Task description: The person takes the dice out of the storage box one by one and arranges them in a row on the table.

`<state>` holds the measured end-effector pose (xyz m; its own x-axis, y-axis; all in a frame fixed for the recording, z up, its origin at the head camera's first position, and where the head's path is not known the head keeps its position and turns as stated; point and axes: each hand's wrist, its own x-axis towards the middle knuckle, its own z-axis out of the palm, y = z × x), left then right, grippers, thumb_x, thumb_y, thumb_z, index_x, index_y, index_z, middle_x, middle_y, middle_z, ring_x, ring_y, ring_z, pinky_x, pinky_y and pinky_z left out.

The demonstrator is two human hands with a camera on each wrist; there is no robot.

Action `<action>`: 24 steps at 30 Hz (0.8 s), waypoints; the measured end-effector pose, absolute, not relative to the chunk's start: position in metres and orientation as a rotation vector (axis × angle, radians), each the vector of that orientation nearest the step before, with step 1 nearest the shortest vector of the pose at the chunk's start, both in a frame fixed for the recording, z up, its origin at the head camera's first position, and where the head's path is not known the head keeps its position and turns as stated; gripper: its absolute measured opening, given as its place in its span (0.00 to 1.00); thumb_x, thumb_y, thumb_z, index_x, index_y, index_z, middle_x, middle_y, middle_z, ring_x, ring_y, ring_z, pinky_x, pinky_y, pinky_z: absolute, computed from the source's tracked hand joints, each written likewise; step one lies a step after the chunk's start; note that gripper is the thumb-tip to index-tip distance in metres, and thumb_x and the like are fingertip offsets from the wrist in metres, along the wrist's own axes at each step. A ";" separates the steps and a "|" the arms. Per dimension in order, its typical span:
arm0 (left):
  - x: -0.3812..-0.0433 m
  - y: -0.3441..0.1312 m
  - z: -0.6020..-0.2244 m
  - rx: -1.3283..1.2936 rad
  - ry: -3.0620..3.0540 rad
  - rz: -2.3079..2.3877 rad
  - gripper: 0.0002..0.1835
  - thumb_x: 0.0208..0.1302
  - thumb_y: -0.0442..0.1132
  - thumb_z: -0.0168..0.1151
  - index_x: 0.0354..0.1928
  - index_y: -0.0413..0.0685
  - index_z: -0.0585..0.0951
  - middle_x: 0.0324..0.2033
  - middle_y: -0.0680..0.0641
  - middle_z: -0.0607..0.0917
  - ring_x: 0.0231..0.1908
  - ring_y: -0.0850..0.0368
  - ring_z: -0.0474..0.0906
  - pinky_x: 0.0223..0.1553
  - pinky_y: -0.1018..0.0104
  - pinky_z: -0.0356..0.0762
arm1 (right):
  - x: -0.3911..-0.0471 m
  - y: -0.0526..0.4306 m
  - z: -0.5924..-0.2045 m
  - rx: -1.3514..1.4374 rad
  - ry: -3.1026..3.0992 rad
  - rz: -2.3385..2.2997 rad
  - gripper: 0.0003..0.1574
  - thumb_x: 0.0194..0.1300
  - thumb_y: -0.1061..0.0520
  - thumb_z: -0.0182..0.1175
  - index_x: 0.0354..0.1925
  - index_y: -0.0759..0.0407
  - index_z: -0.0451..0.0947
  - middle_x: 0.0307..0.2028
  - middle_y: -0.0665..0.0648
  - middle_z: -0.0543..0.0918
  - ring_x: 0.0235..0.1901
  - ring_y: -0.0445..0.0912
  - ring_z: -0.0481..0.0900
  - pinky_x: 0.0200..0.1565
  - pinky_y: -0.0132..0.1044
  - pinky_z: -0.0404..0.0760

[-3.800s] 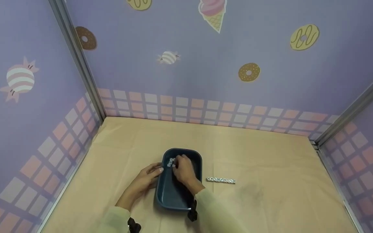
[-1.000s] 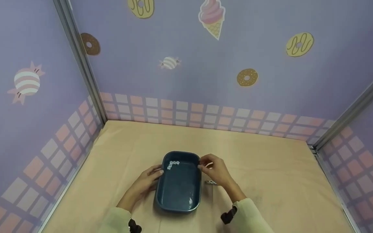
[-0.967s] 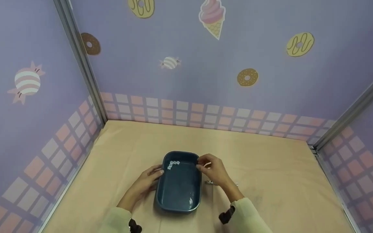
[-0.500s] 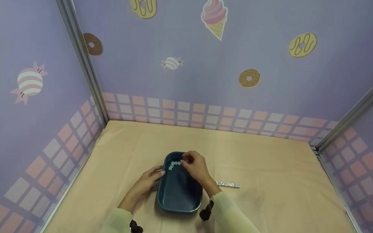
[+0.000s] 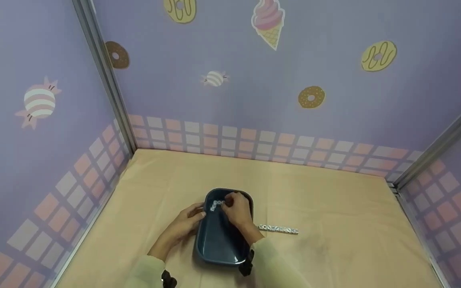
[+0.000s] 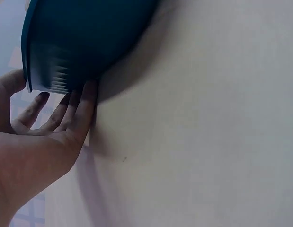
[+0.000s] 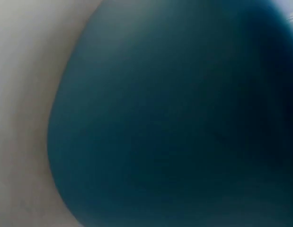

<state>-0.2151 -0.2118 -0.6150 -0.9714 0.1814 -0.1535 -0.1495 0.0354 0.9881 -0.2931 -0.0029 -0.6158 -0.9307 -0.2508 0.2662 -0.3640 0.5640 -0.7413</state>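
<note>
A dark blue rectangular dish (image 5: 219,240) sits on the cloth-covered table. My left hand (image 5: 184,224) holds its left side, thumb at the rim and fingers against the outer wall; the left wrist view shows this hand (image 6: 47,137) below the dish wall (image 6: 84,42). Near the dish's far left corner lie several small white cubes with dark marks (image 5: 213,207). My right hand (image 5: 238,210) reaches inside, fingers bent at the right end of these cubes. Whether its fingertips pinch a cube is hidden. A straight row of similar cubes (image 5: 278,229) lies right of the dish.
The dish stands on a pale yellow tablecloth (image 5: 334,200). Purple walls with sweets printed on them (image 5: 254,96) enclose the table at the back and both sides, with metal posts (image 5: 106,80) at the corners. The right wrist view is filled by the blurred dish (image 7: 160,118).
My right hand has moved left from the dish's right rim and down into the dish to the cubes, uncovering the row on the table. My left hand stays at the dish's left side.
</note>
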 end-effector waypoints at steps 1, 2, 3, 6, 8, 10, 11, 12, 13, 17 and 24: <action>-0.217 -0.212 -0.614 0.050 2.106 2.012 0.29 0.83 0.37 0.53 0.80 0.37 0.63 0.75 0.30 0.67 0.72 0.32 0.69 0.66 0.43 0.77 | -0.293 -0.003 -0.616 0.533 -2.676 1.297 0.14 0.65 0.64 0.73 0.46 0.69 0.84 0.41 0.62 0.84 0.41 0.51 0.84 0.46 0.49 0.85; -0.218 -0.212 -0.614 0.060 2.129 2.001 0.29 0.83 0.36 0.54 0.79 0.37 0.63 0.75 0.30 0.67 0.73 0.32 0.68 0.67 0.42 0.76 | -0.293 -0.003 -0.617 0.541 -2.693 1.288 0.15 0.64 0.64 0.74 0.47 0.69 0.84 0.42 0.62 0.84 0.41 0.51 0.83 0.46 0.50 0.85; -0.219 -0.211 -0.614 0.068 2.148 1.990 0.29 0.82 0.36 0.53 0.79 0.37 0.64 0.75 0.31 0.67 0.74 0.32 0.67 0.68 0.42 0.75 | -0.294 -0.003 -0.617 0.549 -2.711 1.284 0.16 0.64 0.64 0.74 0.48 0.70 0.83 0.42 0.62 0.84 0.41 0.51 0.83 0.46 0.50 0.85; -0.221 -0.211 -0.615 0.063 2.140 1.995 0.29 0.82 0.35 0.53 0.80 0.37 0.63 0.76 0.31 0.66 0.74 0.33 0.66 0.68 0.43 0.74 | -0.294 -0.003 -0.617 0.565 -2.754 1.282 0.20 0.63 0.63 0.75 0.50 0.71 0.83 0.44 0.63 0.83 0.42 0.51 0.83 0.47 0.50 0.85; -0.221 -0.211 -0.618 0.042 2.093 2.016 0.30 0.82 0.37 0.53 0.81 0.39 0.62 0.78 0.31 0.63 0.74 0.34 0.67 0.69 0.44 0.74 | -0.295 -0.003 -0.619 0.570 -2.776 1.269 0.22 0.64 0.63 0.74 0.52 0.72 0.82 0.45 0.63 0.83 0.43 0.52 0.83 0.48 0.51 0.85; -0.221 -0.212 -0.620 0.035 2.047 2.042 0.30 0.83 0.37 0.52 0.81 0.40 0.61 0.79 0.32 0.62 0.74 0.34 0.67 0.69 0.45 0.74 | -0.295 -0.004 -0.619 0.578 -2.800 1.246 0.24 0.65 0.61 0.74 0.55 0.72 0.82 0.47 0.64 0.83 0.46 0.54 0.84 0.51 0.52 0.85; -0.221 -0.213 -0.622 0.040 2.026 2.058 0.30 0.84 0.38 0.52 0.82 0.41 0.60 0.79 0.31 0.61 0.74 0.34 0.67 0.69 0.45 0.74 | -0.295 -0.004 -0.619 0.583 -2.814 1.229 0.25 0.65 0.61 0.74 0.56 0.73 0.82 0.48 0.65 0.83 0.48 0.55 0.84 0.53 0.53 0.84; -0.221 -0.213 -0.623 0.043 2.012 2.069 0.31 0.84 0.38 0.52 0.82 0.41 0.60 0.79 0.31 0.61 0.74 0.34 0.67 0.69 0.45 0.74 | -0.295 -0.005 -0.619 0.589 -2.829 1.210 0.26 0.66 0.60 0.73 0.57 0.72 0.82 0.50 0.65 0.83 0.50 0.56 0.84 0.55 0.53 0.84; -0.221 -0.214 -0.623 0.043 2.002 2.076 0.31 0.84 0.39 0.52 0.82 0.42 0.60 0.79 0.32 0.60 0.74 0.35 0.68 0.69 0.45 0.74 | -0.294 -0.005 -0.619 0.596 -2.846 1.188 0.26 0.66 0.59 0.73 0.58 0.72 0.81 0.51 0.65 0.83 0.52 0.57 0.83 0.57 0.54 0.83; -0.220 -0.215 -0.626 0.049 1.998 2.091 0.31 0.84 0.40 0.53 0.83 0.43 0.60 0.79 0.32 0.61 0.73 0.35 0.69 0.69 0.45 0.73 | -0.292 -0.006 -0.618 0.610 -2.892 1.141 0.22 0.68 0.58 0.71 0.55 0.69 0.83 0.51 0.62 0.82 0.55 0.58 0.80 0.59 0.55 0.81; -0.221 -0.213 -0.627 0.036 1.983 2.102 0.32 0.84 0.42 0.54 0.82 0.42 0.60 0.78 0.32 0.63 0.72 0.36 0.70 0.67 0.45 0.75 | -0.290 -0.004 -0.620 0.666 -2.903 1.045 0.06 0.66 0.66 0.70 0.41 0.63 0.83 0.36 0.53 0.77 0.37 0.47 0.76 0.41 0.45 0.81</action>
